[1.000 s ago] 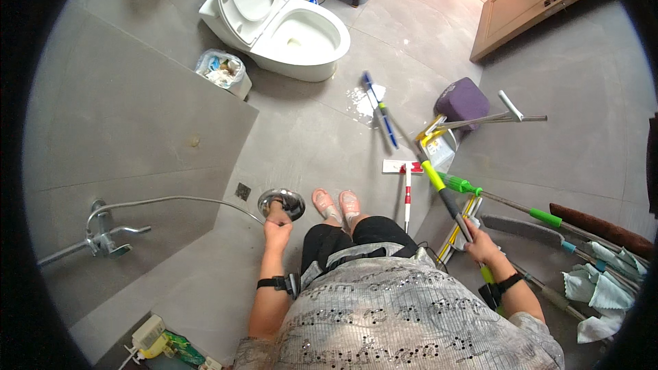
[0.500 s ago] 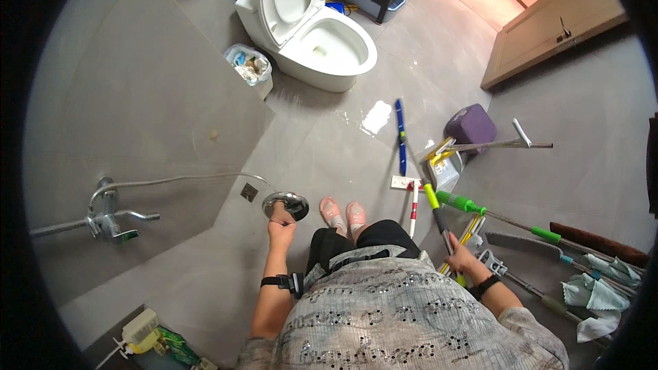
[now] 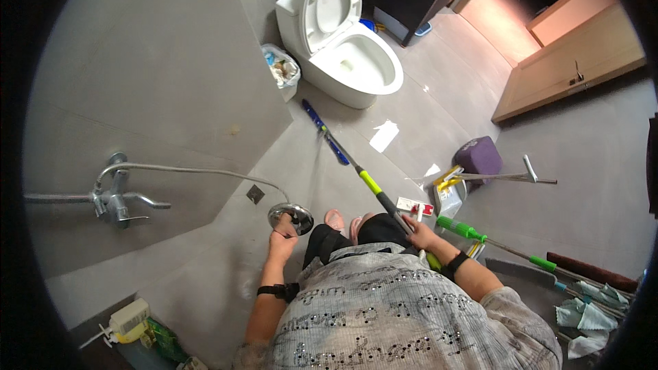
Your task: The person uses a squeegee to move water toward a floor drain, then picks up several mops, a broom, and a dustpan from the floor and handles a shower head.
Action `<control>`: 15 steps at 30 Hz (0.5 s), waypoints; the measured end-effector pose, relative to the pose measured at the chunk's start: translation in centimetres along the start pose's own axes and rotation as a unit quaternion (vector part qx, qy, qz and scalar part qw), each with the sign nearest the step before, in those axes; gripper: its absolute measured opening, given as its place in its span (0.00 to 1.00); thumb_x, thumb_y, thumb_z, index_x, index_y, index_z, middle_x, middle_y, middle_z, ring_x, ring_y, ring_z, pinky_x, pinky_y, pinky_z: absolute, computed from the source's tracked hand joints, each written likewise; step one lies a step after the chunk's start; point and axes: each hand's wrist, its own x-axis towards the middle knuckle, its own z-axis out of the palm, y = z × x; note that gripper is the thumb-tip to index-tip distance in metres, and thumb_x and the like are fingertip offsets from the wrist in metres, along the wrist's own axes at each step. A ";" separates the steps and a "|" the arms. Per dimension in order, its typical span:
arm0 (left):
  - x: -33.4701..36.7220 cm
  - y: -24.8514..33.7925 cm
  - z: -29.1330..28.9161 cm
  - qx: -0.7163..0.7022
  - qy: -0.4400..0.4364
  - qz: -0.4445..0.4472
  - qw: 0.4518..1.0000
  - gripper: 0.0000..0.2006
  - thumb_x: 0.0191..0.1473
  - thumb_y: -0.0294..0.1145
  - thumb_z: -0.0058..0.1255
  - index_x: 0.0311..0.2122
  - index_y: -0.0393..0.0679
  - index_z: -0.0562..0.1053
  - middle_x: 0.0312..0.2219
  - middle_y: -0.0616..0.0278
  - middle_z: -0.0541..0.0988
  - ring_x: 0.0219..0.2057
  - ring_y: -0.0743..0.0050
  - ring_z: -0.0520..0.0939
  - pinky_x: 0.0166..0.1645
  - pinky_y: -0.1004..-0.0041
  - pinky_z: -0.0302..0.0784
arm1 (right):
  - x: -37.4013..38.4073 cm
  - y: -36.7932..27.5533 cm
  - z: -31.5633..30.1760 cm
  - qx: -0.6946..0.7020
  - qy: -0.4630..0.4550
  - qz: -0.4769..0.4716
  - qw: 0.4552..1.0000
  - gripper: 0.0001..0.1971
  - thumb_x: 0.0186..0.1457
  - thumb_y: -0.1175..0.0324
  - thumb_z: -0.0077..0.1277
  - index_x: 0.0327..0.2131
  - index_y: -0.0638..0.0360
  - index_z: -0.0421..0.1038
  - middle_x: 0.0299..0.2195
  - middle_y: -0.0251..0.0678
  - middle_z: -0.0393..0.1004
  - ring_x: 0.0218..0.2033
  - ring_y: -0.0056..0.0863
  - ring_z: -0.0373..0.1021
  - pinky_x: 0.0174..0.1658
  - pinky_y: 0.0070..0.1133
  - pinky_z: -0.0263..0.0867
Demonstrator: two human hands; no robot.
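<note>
My left hand (image 3: 282,238) is closed round the handle of a round chrome shower head (image 3: 299,220), held low over the floor near the left wall. Its silver hose runs to the chrome mixer tap (image 3: 118,195) on that wall. My right hand (image 3: 421,234) grips the black and lime-green pole of a floor squeegee (image 3: 369,179). The squeegee's long blue head (image 3: 313,115) lies on the wet grey floor ahead, between the toilet and the floor drain. Whether water leaves the shower head cannot be told.
A white toilet (image 3: 367,68) with its lid up stands ahead, a lined waste bin (image 3: 282,68) beside it. To the right are a purple bucket (image 3: 480,156), a dustpan (image 3: 449,199), a flat red-and-white mop head (image 3: 416,206), a green-handled brush (image 3: 459,227) and several leaning poles. A floor drain (image 3: 255,194) lies left.
The squeegee's blue head has swung left across the floor, toward the bin and toilet base. My right hand has moved forward and inward with the pole. My left hand still holds the shower head.
</note>
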 end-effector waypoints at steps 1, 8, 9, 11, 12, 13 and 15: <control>-0.4 0.5 -0.6 0.002 0.010 -0.001 1.000 0.15 0.35 0.15 0.44 0.33 0.40 0.69 0.17 0.72 0.66 0.20 0.85 0.66 0.27 0.82 0.63 | 1.3 -3.6 0.0 0.007 -0.014 0.057 0.998 0.36 0.40 0.80 0.44 0.57 0.55 0.49 0.35 0.38 0.70 0.30 0.24 0.67 0.32 0.18 0.63; -1.3 0.5 -2.1 0.035 0.062 0.009 0.997 0.07 0.33 0.16 0.45 0.22 0.40 0.66 0.16 0.69 0.67 0.21 0.82 0.68 0.28 0.80 0.64 | 10.6 -12.1 -3.1 -0.012 -0.028 0.131 0.991 0.39 0.40 0.78 0.45 0.59 0.46 0.46 0.18 0.35 0.65 0.12 0.22 0.61 0.15 0.21 0.60; -1.4 -0.8 -2.3 0.027 0.078 0.015 0.996 0.07 0.33 0.16 0.45 0.22 0.40 0.66 0.16 0.69 0.67 0.21 0.81 0.69 0.28 0.80 0.65 | 10.9 -13.5 -3.7 -0.032 -0.040 0.139 0.989 0.39 0.41 0.78 0.45 0.59 0.44 0.45 0.18 0.35 0.65 0.12 0.23 0.61 0.15 0.21 0.60; -1.1 -2.9 -2.2 -0.003 0.098 0.025 0.995 0.07 0.32 0.16 0.45 0.22 0.39 0.66 0.17 0.67 0.69 0.22 0.79 0.70 0.29 0.79 0.66 | 13.3 -13.8 -5.3 -0.083 -0.049 0.127 0.987 0.39 0.41 0.77 0.44 0.59 0.40 0.45 0.18 0.35 0.64 0.11 0.24 0.62 0.15 0.22 0.60; -0.7 -2.3 -1.5 0.034 0.125 -0.014 0.992 0.09 0.32 0.16 0.45 0.24 0.38 0.66 0.17 0.67 0.68 0.22 0.79 0.70 0.31 0.79 0.66 | 14.7 -13.9 -6.6 -0.104 -0.054 0.122 0.986 0.39 0.42 0.77 0.44 0.59 0.39 0.45 0.17 0.35 0.65 0.12 0.24 0.62 0.15 0.22 0.60; -0.2 -1.8 -0.8 0.029 0.129 -0.008 0.991 0.09 0.32 0.16 0.45 0.26 0.38 0.66 0.17 0.67 0.68 0.22 0.79 0.70 0.31 0.80 0.66 | 16.5 -14.3 -7.9 -0.107 -0.049 0.127 0.985 0.39 0.42 0.77 0.44 0.59 0.39 0.45 0.17 0.35 0.65 0.12 0.24 0.62 0.15 0.22 0.60; 0.8 -1.1 0.1 0.028 0.131 -0.005 0.991 0.10 0.32 0.15 0.45 0.27 0.37 0.66 0.17 0.67 0.68 0.22 0.79 0.70 0.32 0.80 0.66 | 19.8 -16.0 -9.3 -0.146 -0.069 0.076 0.984 0.40 0.42 0.77 0.43 0.59 0.38 0.42 0.17 0.36 0.65 0.12 0.26 0.63 0.14 0.23 0.61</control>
